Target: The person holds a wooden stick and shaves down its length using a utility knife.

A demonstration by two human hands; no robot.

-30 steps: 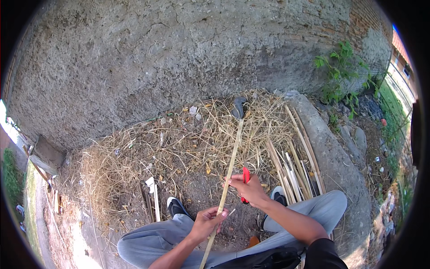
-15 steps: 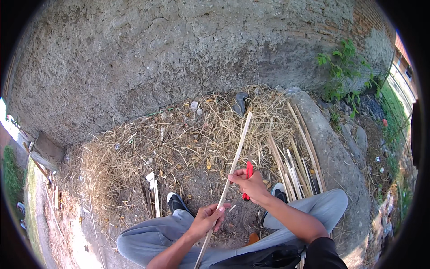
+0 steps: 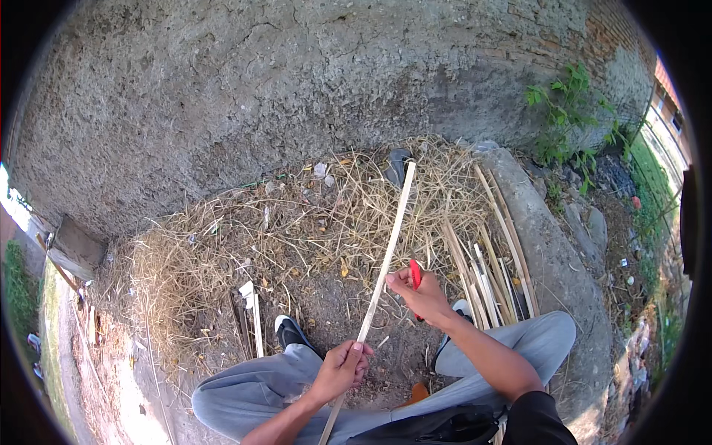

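Observation:
A long, pale bamboo strip (image 3: 398, 222) slants from my lap toward the wall. Its lower part is gripped by my left hand (image 3: 343, 368), fingers wrapped around it near my knees. Farther up, my right hand (image 3: 423, 300) is closed around a slim red hand tool (image 3: 415, 274); its thumb and fingertips lie against the strip's right edge. Most of the tool is covered by the fingers, and its working edge does not show. A small pale sliver (image 3: 383, 342) lies on the ground between my feet.
Split strips (image 3: 489, 285) lie bundled by my right foot, beside a concrete kerb (image 3: 560, 245). Pale offcuts (image 3: 254, 315) lie by my left shoe (image 3: 291, 332). Dry straw (image 3: 185, 282) covers the soil below a rough wall (image 3: 297, 96), and a dark stone (image 3: 398, 167) rests there.
The strip's far end has slid outward, toward the wall. My right hand has shifted slightly right, and the red tool has turned a little in its grip. My left hand stays on the strip.

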